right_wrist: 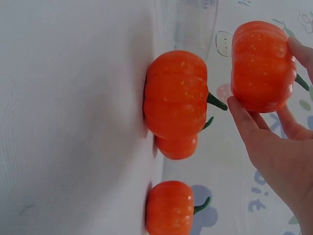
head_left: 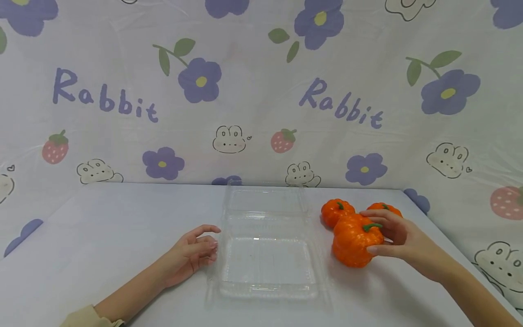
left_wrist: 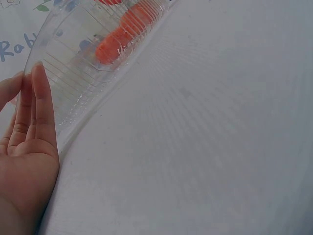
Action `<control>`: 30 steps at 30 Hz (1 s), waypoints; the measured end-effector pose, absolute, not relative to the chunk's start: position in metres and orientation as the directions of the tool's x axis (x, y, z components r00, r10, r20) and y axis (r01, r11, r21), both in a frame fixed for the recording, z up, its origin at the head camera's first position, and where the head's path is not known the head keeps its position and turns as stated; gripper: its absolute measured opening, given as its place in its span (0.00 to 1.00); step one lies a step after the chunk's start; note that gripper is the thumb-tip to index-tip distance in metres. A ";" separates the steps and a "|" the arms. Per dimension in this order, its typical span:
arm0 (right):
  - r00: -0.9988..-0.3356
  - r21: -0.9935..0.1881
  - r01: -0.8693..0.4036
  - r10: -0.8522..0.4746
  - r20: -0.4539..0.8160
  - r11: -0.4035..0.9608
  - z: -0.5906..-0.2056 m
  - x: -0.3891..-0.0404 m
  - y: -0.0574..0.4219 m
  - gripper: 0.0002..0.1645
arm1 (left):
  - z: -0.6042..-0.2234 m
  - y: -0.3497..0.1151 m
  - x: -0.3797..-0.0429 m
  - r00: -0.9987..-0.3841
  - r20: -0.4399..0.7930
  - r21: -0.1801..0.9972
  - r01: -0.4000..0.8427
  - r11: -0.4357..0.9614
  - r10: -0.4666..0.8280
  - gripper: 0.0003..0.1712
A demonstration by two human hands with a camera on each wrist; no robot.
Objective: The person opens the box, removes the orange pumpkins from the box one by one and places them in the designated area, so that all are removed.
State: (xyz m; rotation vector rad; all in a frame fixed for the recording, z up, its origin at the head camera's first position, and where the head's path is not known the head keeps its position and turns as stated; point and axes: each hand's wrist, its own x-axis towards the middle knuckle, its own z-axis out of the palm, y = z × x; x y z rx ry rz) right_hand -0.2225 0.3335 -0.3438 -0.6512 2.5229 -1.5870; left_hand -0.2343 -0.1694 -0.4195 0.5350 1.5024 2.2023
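Note:
My right hand [right_wrist: 279,152] holds an orange toy pumpkin [right_wrist: 261,66] with a green stem, raised above the others. In the head view the right hand [head_left: 408,240] has its thumb and fingers around the right side of that pumpkin [head_left: 353,243]. On the left, my left hand [head_left: 188,256] is at the side rim of a clear plastic container [head_left: 265,290] with its hinged lid up. Thumb and fingertips of the left hand [left_wrist: 32,127] come together at the edge of the container [left_wrist: 73,73] in the left wrist view. The container's inside shows bare plastic in the head view.
Behind the held pumpkin, a pumpkin [head_left: 337,211] and another pumpkin [head_left: 384,208] sit on the white table [head_left: 122,218]. In the right wrist view a larger pumpkin [right_wrist: 176,93] stands close below the held one. A patterned cloth [head_left: 253,104] hangs behind the table.

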 end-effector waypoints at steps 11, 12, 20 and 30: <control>-0.894 -0.886 -0.317 -0.419 0.160 0.339 -0.345 -0.231 0.351 0.33 | -0.418 -0.169 -0.234 -0.844 0.068 0.937 -0.128 -0.324 0.532 0.15; -0.894 -0.882 -0.320 -0.417 0.162 0.345 -0.345 -0.231 0.352 0.33 | -0.419 -0.169 -0.234 -0.844 0.070 0.937 -0.128 -0.325 0.532 0.15; -0.884 -0.870 -0.347 -0.433 0.178 0.351 -0.344 -0.235 0.362 0.33 | -0.418 -0.169 -0.233 -0.849 0.061 0.938 -0.131 -0.320 0.525 0.14; -0.884 -0.889 -0.307 -0.447 0.135 0.340 -0.346 -0.240 0.378 0.34 | -0.416 -0.169 -0.232 -0.852 0.048 0.937 -0.142 -0.319 0.521 0.14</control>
